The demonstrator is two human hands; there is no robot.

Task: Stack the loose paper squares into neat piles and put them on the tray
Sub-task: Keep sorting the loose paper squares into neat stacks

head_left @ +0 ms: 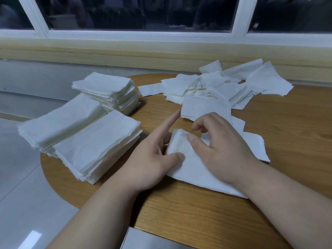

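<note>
We look down on a round-edged wooden tabletop [233, 212] whose left rim curves over a pale tiled floor [19, 177], while its far side runs close under the window sill [161, 51]. Bare wood lies open along the near edge, on the right, and in a strip between the piles and our hands. At the far right a loose heap [215, 87] of white paper squares sprawls at all angles, its outer sheets reaching the far rim. On the left stand three neat piles: the near pile [97, 146] and the left pile [59, 123] touch side by side and overhang the curved rim, and the far pile [106, 90] sits just behind them. In the middle lies a small stack [188, 169], its far left corner curled upward. Our left hand [149, 159] pinches its left edge, thumb on top, forefinger stretched out free. Our right hand [221, 151] rests across it, thumb pressed on the raised corner, fingers curled.
</note>
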